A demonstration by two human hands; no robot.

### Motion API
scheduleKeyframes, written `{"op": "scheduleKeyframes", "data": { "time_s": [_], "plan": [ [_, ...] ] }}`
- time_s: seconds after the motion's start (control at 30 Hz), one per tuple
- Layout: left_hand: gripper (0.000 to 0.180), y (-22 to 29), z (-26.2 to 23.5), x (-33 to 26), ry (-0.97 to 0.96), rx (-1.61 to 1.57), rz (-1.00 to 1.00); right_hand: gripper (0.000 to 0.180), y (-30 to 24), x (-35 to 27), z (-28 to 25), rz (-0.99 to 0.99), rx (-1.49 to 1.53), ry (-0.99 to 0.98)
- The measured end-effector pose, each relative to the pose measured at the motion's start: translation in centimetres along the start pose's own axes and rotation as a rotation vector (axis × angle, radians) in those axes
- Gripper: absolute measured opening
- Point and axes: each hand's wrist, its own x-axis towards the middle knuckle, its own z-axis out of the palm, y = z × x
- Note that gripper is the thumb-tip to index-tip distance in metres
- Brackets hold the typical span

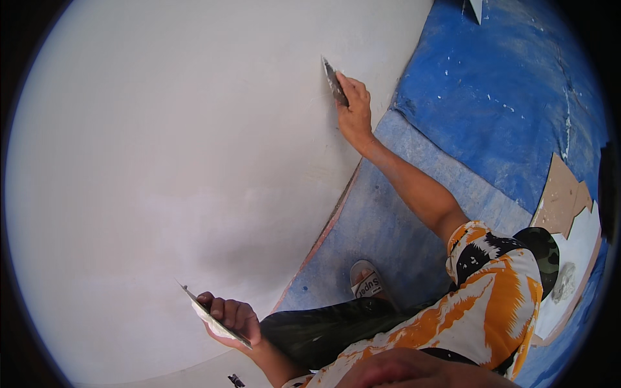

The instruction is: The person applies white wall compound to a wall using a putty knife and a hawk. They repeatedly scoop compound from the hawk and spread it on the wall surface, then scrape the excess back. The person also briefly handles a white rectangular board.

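Observation:
A pale wall fills the left side of the view. My right hand, up near the top middle, is closed on a putty knife. Its dark, white-specked blade is tilted at the wall; whether the edge touches cannot be told. Lower left, my left hand grips a thin flat putty blade, seen nearly edge-on, with a thick layer of white putty on its underside. The fingers curl over its upper side. Both tools' handles are mostly hidden by the hands.
Blue sheeting covers the floor along the wall's base, spotted with white. A sandalled foot rests on it. At the right lie torn brown cardboard and a white board with a grey lump. A white pointed piece shows at the top.

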Motion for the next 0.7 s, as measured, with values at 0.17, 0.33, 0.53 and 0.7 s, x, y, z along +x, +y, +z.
{"op": "scheduleKeyframes", "data": {
  "time_s": [0.17,0.33,0.53,0.7],
  "plan": [
    [0.026,-1.6,1.1,1.6,0.007,0.022,-0.025,0.068,-9.3,-15.2,1.9,-0.282,-0.045,-0.278],
    [0.03,-3.8,2.4,3.6,0.094,0.045,-0.079,0.048,-10.1,-15.7,-4.0,0.044,0.276,-0.742],
    [0.037,-9.5,1.7,4.8,0.539,0.135,-0.281,0.04,-16.3,-7.8,-10.6,0.21,1.126,-0.834],
    [0.039,-10.8,0.3,6.1,0.379,0.058,-0.417,0.047,-16.6,-4.4,-11.0,-0.514,0.61,-1.102]
  ]
}}
